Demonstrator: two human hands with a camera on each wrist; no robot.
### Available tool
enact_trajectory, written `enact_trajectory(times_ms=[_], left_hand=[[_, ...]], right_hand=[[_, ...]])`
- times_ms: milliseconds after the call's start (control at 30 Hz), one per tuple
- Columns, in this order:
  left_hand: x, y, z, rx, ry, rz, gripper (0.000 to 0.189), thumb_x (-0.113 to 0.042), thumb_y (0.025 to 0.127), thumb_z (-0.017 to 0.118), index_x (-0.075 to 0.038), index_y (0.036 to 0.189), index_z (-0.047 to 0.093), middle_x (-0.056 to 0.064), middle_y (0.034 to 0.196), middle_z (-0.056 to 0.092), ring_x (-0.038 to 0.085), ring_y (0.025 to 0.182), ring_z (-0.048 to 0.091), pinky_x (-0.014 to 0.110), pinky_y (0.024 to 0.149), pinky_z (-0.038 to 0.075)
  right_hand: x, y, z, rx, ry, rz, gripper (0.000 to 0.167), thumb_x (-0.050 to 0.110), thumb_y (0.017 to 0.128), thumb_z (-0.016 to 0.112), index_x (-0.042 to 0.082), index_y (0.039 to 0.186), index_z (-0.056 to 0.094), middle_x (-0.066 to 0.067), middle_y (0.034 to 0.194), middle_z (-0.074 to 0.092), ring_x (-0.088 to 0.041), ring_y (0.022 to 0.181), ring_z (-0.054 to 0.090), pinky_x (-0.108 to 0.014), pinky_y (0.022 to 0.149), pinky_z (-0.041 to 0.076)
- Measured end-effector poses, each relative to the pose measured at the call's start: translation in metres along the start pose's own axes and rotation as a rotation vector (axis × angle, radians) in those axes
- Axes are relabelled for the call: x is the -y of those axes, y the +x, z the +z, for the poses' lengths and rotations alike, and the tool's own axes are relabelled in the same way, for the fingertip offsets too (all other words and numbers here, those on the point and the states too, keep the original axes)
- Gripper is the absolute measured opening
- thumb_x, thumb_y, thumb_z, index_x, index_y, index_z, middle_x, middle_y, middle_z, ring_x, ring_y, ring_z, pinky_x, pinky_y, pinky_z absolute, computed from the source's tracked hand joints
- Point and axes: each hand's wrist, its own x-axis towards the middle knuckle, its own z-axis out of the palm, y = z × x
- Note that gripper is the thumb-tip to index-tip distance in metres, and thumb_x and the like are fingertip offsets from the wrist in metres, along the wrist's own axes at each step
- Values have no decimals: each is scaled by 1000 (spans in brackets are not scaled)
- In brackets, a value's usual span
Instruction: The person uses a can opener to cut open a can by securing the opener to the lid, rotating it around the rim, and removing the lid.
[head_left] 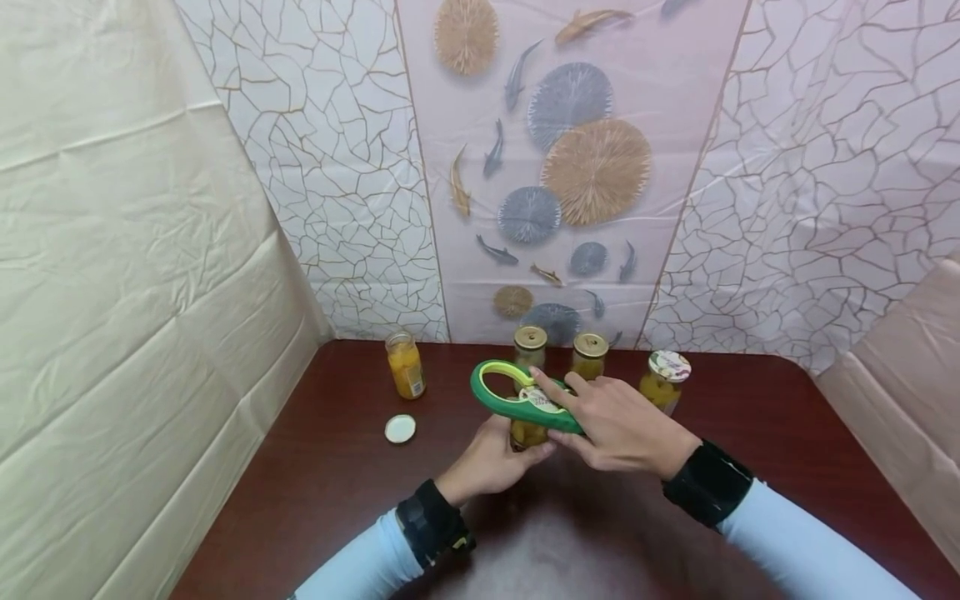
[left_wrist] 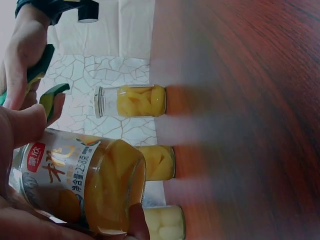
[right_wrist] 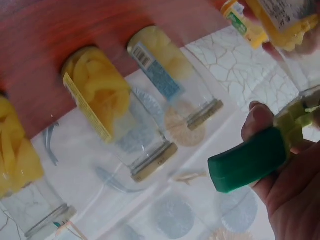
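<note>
In the head view my left hand [head_left: 491, 462] grips a glass jar of yellow fruit [head_left: 528, 435] near the table's middle. The left wrist view shows the jar tilted, its white label facing the camera and a thumb near its lid end. My right hand [head_left: 622, 425] holds a green jar opener [head_left: 517, 410] over the jar's top, fingers and thumb on its handles. The jar's printed white lid [head_left: 542, 402] shows between the opener's arms. Whether the opener bites on the lid, I cannot tell. In the right wrist view a green handle end [right_wrist: 247, 160] sticks out past the fingers.
An uncovered jar of orange-yellow fruit [head_left: 407, 368] stands at the left, with a loose white lid [head_left: 400, 428] before it. Behind the hands are two gold-lidded jars, one [head_left: 530, 337] left of the other [head_left: 590, 346]. A jar with a patterned lid [head_left: 669, 368] stands right.
</note>
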Motion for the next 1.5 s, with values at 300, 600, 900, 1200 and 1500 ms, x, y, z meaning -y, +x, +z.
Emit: enact_trajectory(times_ms=[300, 600, 900, 1200, 1500], left_hand=[[5, 0, 1, -29, 20, -3, 68, -40, 101, 75, -25, 159, 44, 2, 157, 57, 20, 145, 56, 49, 120, 47], [9, 3, 0, -57, 9, 119, 61, -28, 98, 80, -21, 150, 50, 1, 148, 60, 16, 136, 60, 42, 116, 49], [10, 1, 1, -51, -32, 46, 57, -26, 97, 80, -20, 148, 53, 4, 142, 63, 18, 130, 63, 42, 111, 52], [13, 5, 4, -55, -158, 59, 65, -26, 96, 82, -26, 154, 53, -1, 151, 62, 15, 137, 61, 31, 111, 52], [14, 12, -11, 158, -244, 120, 65, -17, 100, 76, -32, 157, 47, -4, 152, 60, 8, 129, 62, 23, 103, 53]], right_hand=[[7, -2, 6, 28, 7, 63, 85, 51, 101, 67, 16, 169, 32, -8, 115, 67, -12, 72, 59, -34, 71, 56], [15, -5, 11, 9, -45, 82, 93, 46, 96, 75, 17, 171, 27, -6, 110, 65, -12, 71, 56, -34, 70, 55], [19, -4, 20, -32, -50, 113, 94, 19, 86, 76, 20, 169, 33, -3, 93, 56, -7, 55, 34, -23, 52, 35], [20, -1, 16, -15, -33, 95, 99, 18, 82, 79, 25, 169, 32, -2, 95, 58, -7, 57, 36, -23, 55, 37], [5, 2, 7, -53, -53, -32, 104, 18, 78, 82, 24, 169, 32, -3, 98, 60, -7, 61, 37, -24, 57, 39]])
